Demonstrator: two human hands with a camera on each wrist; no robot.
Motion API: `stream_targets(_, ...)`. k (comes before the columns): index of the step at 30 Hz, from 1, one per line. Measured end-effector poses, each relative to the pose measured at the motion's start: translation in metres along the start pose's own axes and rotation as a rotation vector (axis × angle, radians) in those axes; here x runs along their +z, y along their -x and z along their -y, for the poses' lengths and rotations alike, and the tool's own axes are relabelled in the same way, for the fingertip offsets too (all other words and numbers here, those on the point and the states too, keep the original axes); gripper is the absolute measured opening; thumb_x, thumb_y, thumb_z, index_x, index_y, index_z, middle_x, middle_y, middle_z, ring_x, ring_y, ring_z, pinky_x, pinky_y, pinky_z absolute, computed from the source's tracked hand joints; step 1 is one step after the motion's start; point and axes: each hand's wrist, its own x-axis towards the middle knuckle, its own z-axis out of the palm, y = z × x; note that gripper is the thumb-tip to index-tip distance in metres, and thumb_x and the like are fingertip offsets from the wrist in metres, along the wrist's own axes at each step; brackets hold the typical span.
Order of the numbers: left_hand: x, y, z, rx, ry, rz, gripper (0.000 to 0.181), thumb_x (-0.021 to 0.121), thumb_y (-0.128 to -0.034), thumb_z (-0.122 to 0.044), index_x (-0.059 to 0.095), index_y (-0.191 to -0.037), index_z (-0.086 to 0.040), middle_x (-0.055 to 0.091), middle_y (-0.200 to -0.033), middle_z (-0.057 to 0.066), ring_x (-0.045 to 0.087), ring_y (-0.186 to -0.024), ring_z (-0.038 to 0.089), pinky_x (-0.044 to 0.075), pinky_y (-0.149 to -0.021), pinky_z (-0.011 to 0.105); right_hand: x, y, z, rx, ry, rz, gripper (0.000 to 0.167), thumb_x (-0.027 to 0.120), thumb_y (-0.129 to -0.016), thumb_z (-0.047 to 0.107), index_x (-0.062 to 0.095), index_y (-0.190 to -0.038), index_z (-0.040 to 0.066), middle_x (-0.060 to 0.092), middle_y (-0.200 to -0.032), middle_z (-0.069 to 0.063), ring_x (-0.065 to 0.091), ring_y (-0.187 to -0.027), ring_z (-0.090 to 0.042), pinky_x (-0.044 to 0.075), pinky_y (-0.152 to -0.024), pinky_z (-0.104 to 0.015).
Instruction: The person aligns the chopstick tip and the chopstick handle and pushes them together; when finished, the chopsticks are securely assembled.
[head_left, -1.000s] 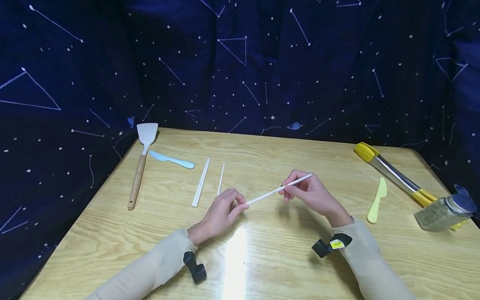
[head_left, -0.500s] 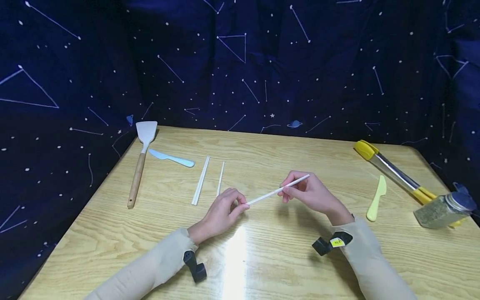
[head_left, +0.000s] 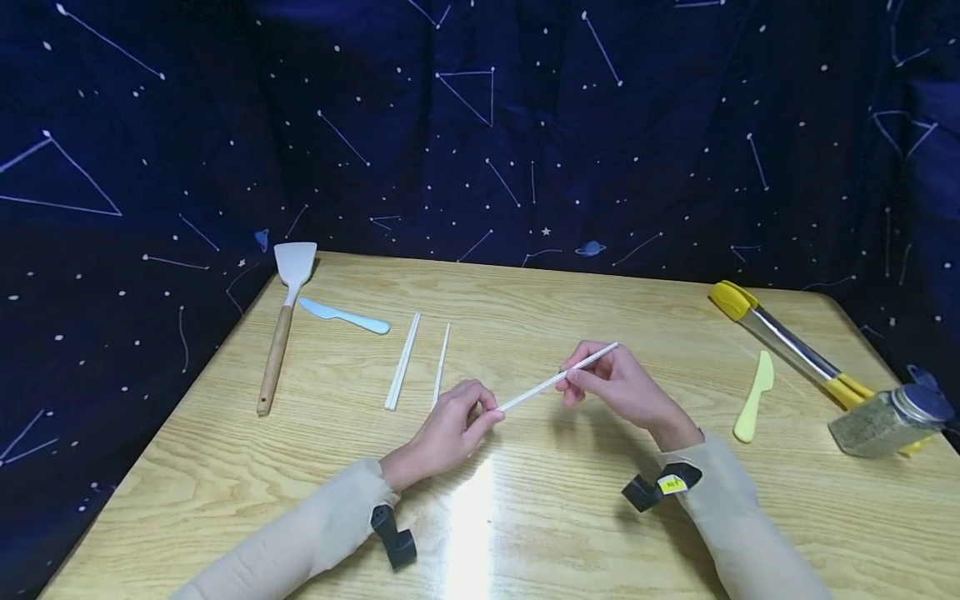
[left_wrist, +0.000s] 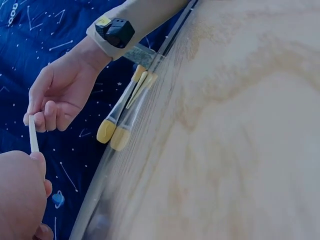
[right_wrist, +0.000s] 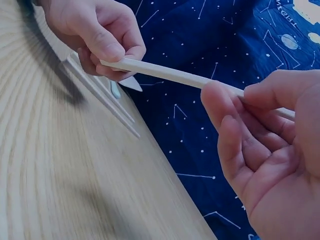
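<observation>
A slim white chopstick (head_left: 534, 391) slants between my two hands above the table, its right end higher in the head view. My left hand (head_left: 447, 425) pinches its left end between thumb and fingers. Farther along, near the other end, my right hand (head_left: 621, 388) holds it between thumb and fingers. The right wrist view shows the chopstick (right_wrist: 170, 73) spanning both grips. Just beyond my left hand lies a single chopstick (head_left: 442, 360), its near end partly hidden by that hand. A pair of white chopsticks (head_left: 402, 362) lies side by side to its left.
On the left lie a spatula (head_left: 279, 346) with a wooden handle and a light blue knife (head_left: 345, 317). To the right are a yellow knife (head_left: 753, 398), yellow-tipped tongs (head_left: 787, 342) and a jar of dried herbs (head_left: 885, 423). A dark starry cloth (head_left: 480, 167) hangs behind the table.
My left hand has shifted slightly right with its end of the chopstick. My right hand has barely moved, and both keep hold. The things on the table lie as before.
</observation>
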Motion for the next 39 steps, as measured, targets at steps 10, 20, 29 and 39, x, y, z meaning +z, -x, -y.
stream_targets(10,0.001,0.001,-0.006,0.016,0.123,0.043,0.013,0.068,-0.0875,-0.007,0.056,-0.090,-0.006,0.054,-0.066,0.000,0.038,-0.054,-0.002,0.035,-0.048,0.016,0.007,-0.003,-0.002,0.000,-0.121,-0.122,0.021,0.033,-0.106,0.018,0.051,-0.104,0.008,0.063,-0.080,0.001,0.061,-0.066,-0.008,0.052,-0.064,-0.021)
stream_targets(20,-0.002,-0.004,-0.020,0.078,0.298,0.249,0.041,0.064,-0.0904,-0.006,0.050,-0.128,-0.005,0.071,-0.091,0.008,0.055,-0.070,0.001,0.049,-0.062,0.020,0.029,-0.004,-0.004,0.032,-0.042,0.055,0.027,0.032,-0.106,0.015,0.049,-0.100,-0.005,0.057,-0.074,0.001,0.056,-0.060,-0.010,0.050,-0.060,-0.025)
stream_targets(29,-0.008,-0.006,-0.019,0.070,0.209,0.238,0.047,0.071,-0.0855,-0.006,0.054,-0.129,-0.007,0.068,-0.091,0.003,0.052,-0.067,0.001,0.048,-0.058,0.019,0.035,-0.006,-0.001,0.063,0.029,0.051,0.028,0.033,-0.105,0.013,0.043,-0.116,-0.012,0.056,-0.076,-0.006,0.057,-0.058,-0.013,0.049,-0.059,-0.029)
stream_targets(39,-0.032,-0.016,0.020,-0.032,-0.048,0.104,0.043,0.075,-0.0810,-0.004,0.058,-0.121,-0.002,0.067,-0.090,0.004,0.056,-0.069,0.013,0.047,-0.067,0.024,0.013,-0.005,0.003,0.072,0.079,-0.043,0.022,0.035,-0.104,0.009,0.043,-0.117,-0.008,0.055,-0.079,-0.007,0.058,-0.059,-0.016,0.049,-0.061,-0.027)
